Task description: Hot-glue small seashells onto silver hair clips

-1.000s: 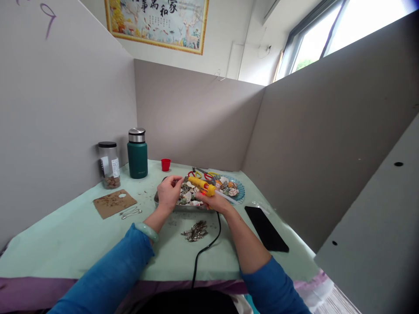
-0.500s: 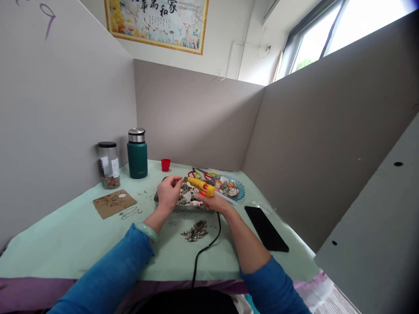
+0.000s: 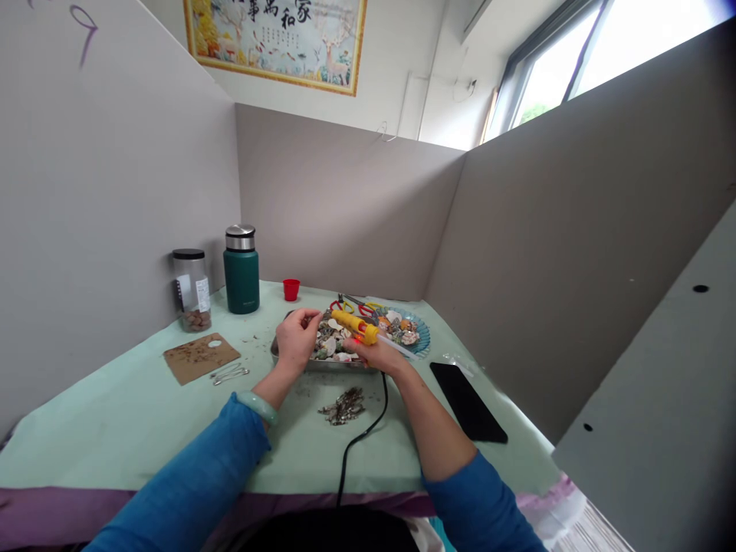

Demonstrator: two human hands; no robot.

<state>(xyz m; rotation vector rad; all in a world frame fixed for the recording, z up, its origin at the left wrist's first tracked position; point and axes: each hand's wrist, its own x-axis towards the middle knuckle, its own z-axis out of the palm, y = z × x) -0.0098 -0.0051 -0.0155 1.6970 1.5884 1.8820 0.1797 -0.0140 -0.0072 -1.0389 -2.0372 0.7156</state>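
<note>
My right hand (image 3: pixel 376 356) grips a yellow glue gun (image 3: pixel 355 326) with a red light, its nozzle aimed left toward my left hand. My left hand (image 3: pixel 296 337) is closed in a pinch on a small piece I cannot make out, held over a metal tray (image 3: pixel 276 351) of mixed shells. A glue stick pokes out of the gun's back toward a blue glass plate (image 3: pixel 424 335) of shells. The gun's black cord (image 3: pixel 359 441) runs down to the table's near edge.
A pile of small grey pieces (image 3: pixel 343 406) lies in front of the tray. A black phone (image 3: pixel 468 400) lies right. At left are a cardboard piece (image 3: pixel 201 357), metal pins (image 3: pixel 230 373), a jar (image 3: pixel 192 289), a green flask (image 3: pixel 241 269) and a red cup (image 3: pixel 290 289). Grey partitions wall the table.
The glue gun's nozzle has shifted slightly, otherwise both hands stay in place over the tray.
</note>
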